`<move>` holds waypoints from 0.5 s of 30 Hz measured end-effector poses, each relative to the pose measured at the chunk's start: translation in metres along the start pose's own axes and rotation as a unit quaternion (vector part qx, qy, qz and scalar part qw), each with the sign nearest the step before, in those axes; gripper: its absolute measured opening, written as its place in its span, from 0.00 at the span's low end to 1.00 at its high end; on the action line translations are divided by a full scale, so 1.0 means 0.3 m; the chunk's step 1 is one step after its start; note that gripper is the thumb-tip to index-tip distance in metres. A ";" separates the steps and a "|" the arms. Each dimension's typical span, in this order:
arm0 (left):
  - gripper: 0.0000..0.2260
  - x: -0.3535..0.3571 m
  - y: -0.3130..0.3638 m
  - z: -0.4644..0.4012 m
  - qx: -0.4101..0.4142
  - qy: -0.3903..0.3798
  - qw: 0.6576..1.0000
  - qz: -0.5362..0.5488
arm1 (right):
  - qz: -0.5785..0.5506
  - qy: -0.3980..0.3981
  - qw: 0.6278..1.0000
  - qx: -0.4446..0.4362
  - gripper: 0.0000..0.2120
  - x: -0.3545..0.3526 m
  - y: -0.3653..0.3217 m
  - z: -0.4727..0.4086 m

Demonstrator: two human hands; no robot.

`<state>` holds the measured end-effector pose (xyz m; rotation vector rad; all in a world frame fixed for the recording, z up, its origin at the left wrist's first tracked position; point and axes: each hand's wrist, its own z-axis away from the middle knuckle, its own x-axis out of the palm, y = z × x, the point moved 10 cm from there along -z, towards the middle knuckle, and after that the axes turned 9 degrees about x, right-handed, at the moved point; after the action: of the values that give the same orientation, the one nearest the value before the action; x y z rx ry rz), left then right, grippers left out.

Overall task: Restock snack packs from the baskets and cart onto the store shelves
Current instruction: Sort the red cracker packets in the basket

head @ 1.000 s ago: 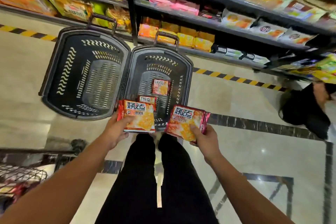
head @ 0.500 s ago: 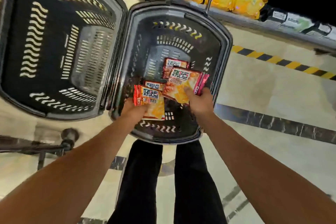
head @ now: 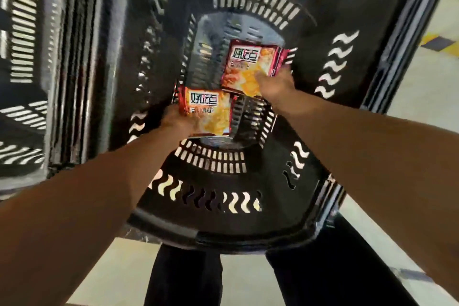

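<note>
Two black baskets (head: 347, 131) side by side on floor, right one filling view. Deep inside it: left hand (head: 177, 120) grasping red-orange snack pack (head: 211, 114) near centre; right hand (head: 273, 87) grasping second pack (head: 248, 64) toward far end.

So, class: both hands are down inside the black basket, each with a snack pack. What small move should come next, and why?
Probably lift both hands out toward the shelves: the left hand and the right hand each already grip a snack pack low inside the basket.
</note>
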<state>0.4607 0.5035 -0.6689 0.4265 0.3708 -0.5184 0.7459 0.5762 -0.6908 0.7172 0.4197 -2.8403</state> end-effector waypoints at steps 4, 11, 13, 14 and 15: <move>0.18 0.051 -0.053 -0.055 -0.019 -0.016 1.000 -0.012 | 0.019 -0.002 0.999 0.047 0.33 0.034 0.043 -0.056; 0.20 0.021 -0.006 -0.025 -0.005 -0.004 0.999 -0.035 | 0.099 0.030 0.994 0.035 0.39 -0.009 -0.021 0.031; 0.19 0.006 0.043 0.020 0.025 -0.016 0.998 -0.057 | 0.126 0.032 0.991 0.011 0.40 -0.033 -0.049 0.103; 0.19 -0.007 0.072 0.054 0.041 -0.023 0.996 -0.071 | 0.138 0.032 0.990 -0.005 0.38 -0.045 -0.061 0.146; 0.18 -0.027 0.098 0.089 0.052 -0.028 0.995 -0.082 | 0.154 0.029 0.987 -0.024 0.36 -0.059 -0.077 0.198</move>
<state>0.4765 0.5171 -0.6340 0.4836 0.3278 -0.7110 0.7297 0.5812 -0.6269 0.7829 0.3511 -2.5163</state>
